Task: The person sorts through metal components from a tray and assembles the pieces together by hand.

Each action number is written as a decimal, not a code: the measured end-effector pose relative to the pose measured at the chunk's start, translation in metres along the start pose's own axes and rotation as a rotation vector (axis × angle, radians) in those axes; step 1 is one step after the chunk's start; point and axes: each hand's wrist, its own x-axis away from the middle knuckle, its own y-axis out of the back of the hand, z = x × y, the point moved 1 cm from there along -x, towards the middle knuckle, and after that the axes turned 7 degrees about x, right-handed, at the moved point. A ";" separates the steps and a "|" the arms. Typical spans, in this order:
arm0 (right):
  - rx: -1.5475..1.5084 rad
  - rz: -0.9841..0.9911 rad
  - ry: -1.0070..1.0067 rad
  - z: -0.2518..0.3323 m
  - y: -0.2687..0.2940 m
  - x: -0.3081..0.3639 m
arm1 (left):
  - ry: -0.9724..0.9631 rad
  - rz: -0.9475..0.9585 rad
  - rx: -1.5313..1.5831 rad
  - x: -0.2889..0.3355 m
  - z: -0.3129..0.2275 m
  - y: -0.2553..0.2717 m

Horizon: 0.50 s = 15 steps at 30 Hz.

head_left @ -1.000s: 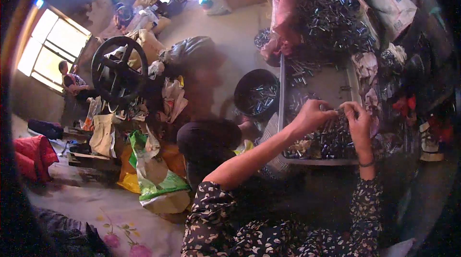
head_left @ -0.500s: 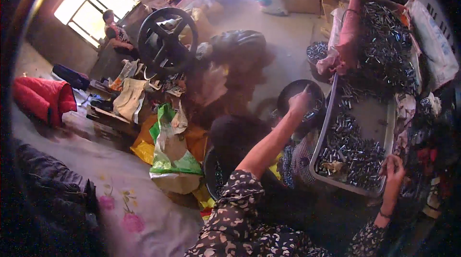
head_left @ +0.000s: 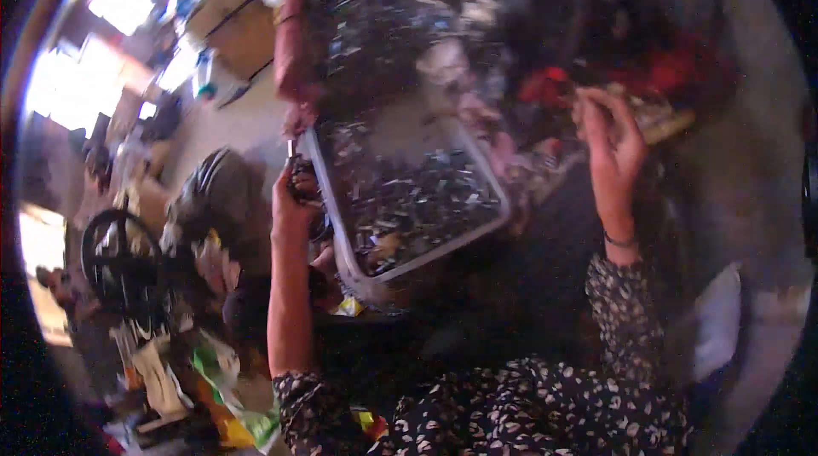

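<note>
My left hand [head_left: 292, 200] is closed beside the left wall of a pale plastic tray [head_left: 332, 222]. A short shiny metal tube [head_left: 290, 147] stands up from its fingertips. Many small metal tubes [head_left: 426, 187] lie loose in the tray. Away from the tray, to the right, my right hand [head_left: 615, 145] is raised with thumb and fingers brought together in a pinch. Blur hides whether anything sits in that pinch. It is nearest to a red cloth-like thing [head_left: 550, 85].
Behind the tray, a pile of metal pieces [head_left: 358, 25] lies by a rolled pink sack [head_left: 290, 43]. At left are a cardboard box [head_left: 230, 21], a dark spoked wheel [head_left: 122, 256] and a green-and-white bag [head_left: 226, 379]. A pale sack [head_left: 717, 320] stands at right.
The view has swung right, so the tray now appears left of centre. My left hand has come from the round dark bowl to the tray's side. My right hand has left the tray's near corner.
</note>
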 end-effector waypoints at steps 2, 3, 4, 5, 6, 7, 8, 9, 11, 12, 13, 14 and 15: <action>0.185 -0.169 0.288 -0.009 0.015 -0.005 | 0.046 0.133 -0.076 0.000 0.018 -0.018; 0.199 -0.190 0.279 -0.012 0.024 -0.005 | 0.111 0.149 -0.113 0.011 0.043 -0.041; 0.279 -0.290 0.307 -0.012 0.034 -0.004 | 0.128 0.155 -0.124 0.004 0.061 -0.047; 0.308 -0.372 0.335 -0.009 0.032 -0.005 | 0.278 0.265 -0.237 0.008 0.060 -0.051; 0.294 -0.366 0.339 -0.014 0.038 -0.002 | 0.448 0.382 -0.332 0.007 0.075 -0.047; 0.394 -0.479 0.463 -0.019 0.051 -0.002 | 0.275 0.303 -0.564 0.012 0.111 -0.068; 0.480 -0.589 0.589 -0.024 0.060 -0.002 | 0.082 0.216 -0.792 0.019 0.138 -0.088; 0.457 -0.643 0.635 -0.024 0.060 -0.004 | 0.020 0.313 -0.986 0.004 0.133 -0.076; 0.497 -0.709 0.643 -0.024 0.069 -0.007 | -0.038 0.418 -1.166 -0.016 0.139 -0.068; 0.565 -0.700 0.629 -0.020 0.076 -0.009 | -0.027 0.327 -1.149 -0.012 0.154 -0.082; 0.587 -0.732 0.606 -0.017 0.082 -0.014 | -0.015 0.238 -1.129 -0.012 0.164 -0.093; 0.600 -0.750 0.587 -0.014 0.079 -0.022 | -0.024 0.229 -1.122 -0.017 0.160 -0.093; 0.608 -0.739 0.595 -0.013 0.078 -0.028 | 0.002 0.228 -1.076 -0.028 0.162 -0.089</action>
